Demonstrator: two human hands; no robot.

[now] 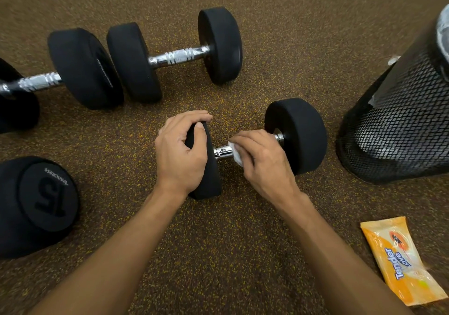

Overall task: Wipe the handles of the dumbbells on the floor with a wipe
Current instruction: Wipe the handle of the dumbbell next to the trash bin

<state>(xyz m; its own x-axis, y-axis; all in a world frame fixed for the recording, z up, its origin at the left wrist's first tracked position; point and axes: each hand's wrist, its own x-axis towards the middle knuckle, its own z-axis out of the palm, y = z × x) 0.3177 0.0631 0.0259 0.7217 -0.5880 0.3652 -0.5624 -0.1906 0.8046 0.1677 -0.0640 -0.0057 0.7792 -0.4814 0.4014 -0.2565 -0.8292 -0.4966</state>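
A black dumbbell with a chrome handle lies on the floor in the middle. My left hand grips its near-left weight head from above. My right hand is wrapped over the handle and holds a white wipe against the chrome. Most of the handle is hidden under that hand. Two more dumbbells lie farther back: one at center and one at the left, both with bare chrome handles.
A dumbbell head marked 15 sits at the near left. A black mesh bin stands at the right. An orange wipes packet lies on the speckled brown floor at the near right.
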